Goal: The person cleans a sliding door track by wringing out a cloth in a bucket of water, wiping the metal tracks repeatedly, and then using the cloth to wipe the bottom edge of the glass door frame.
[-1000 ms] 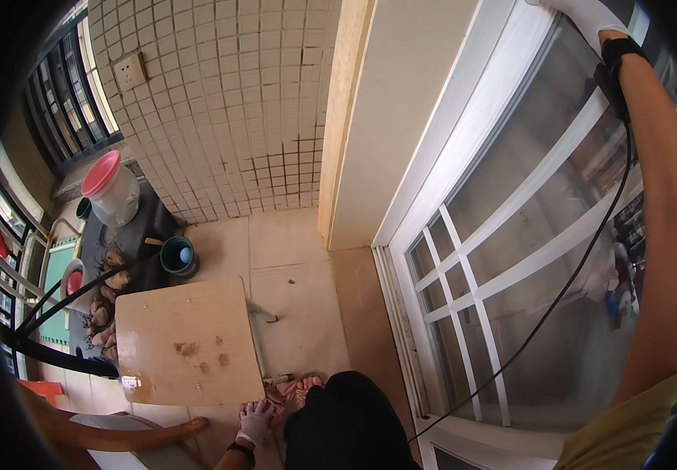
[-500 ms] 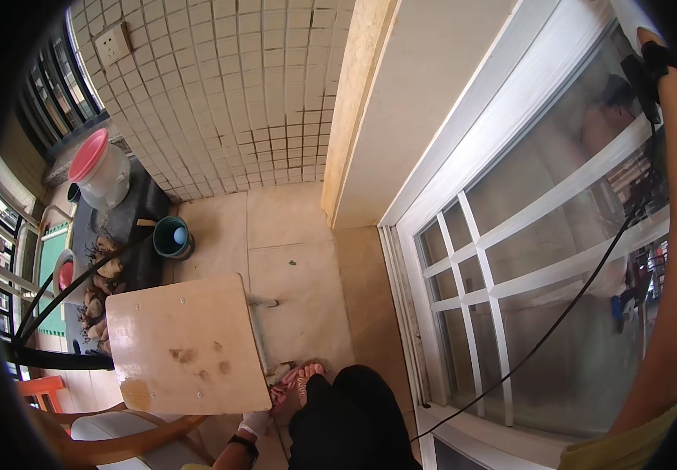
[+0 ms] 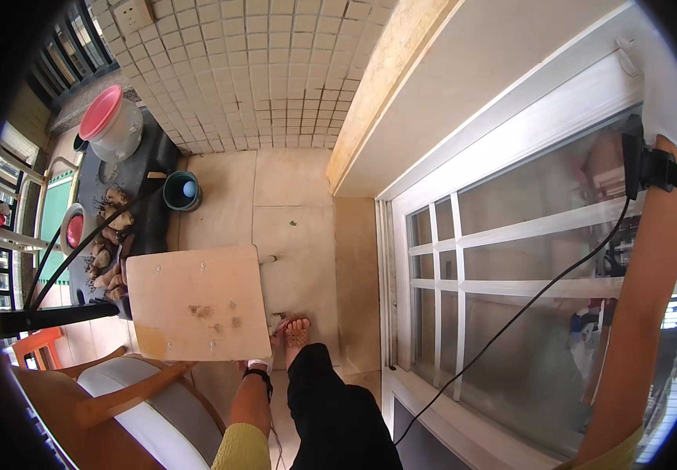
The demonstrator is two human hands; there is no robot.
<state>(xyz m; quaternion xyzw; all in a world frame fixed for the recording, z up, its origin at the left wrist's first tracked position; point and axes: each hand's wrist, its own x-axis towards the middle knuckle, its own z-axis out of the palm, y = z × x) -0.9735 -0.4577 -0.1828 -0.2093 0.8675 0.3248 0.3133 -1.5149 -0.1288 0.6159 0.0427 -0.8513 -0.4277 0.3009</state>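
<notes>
At the upper right, my right hand [image 3: 662, 94], in a white glove, reaches up to the white frame of a glass-paned door [image 3: 452, 235]. Its fingers blend into the frame, so their grip is unclear. A black device on a wrist strap trails a dark cable [image 3: 503, 329]. My left hand [image 3: 258, 364], also gloved in white, is low beside the near right edge of a wooden stool seat [image 3: 197, 286]. The seat hides most of its fingers. A bit of pink cloth [image 3: 278, 337] shows between the stool and my bare foot [image 3: 298, 330].
A dark green bucket [image 3: 182, 192] with a pale blue ball stands by a tiled wall [image 3: 237, 70]. To the left, a black ledge bears brown stones [image 3: 111, 251] and a clear tub with a pink lid [image 3: 103, 113]. A wooden chair [image 3: 143, 392] stands at lower left.
The view has shifted, and the stool sits higher in it. My right gloved hand has come into sight against the door frame. More of my left forearm shows; less pink cloth is visible.
</notes>
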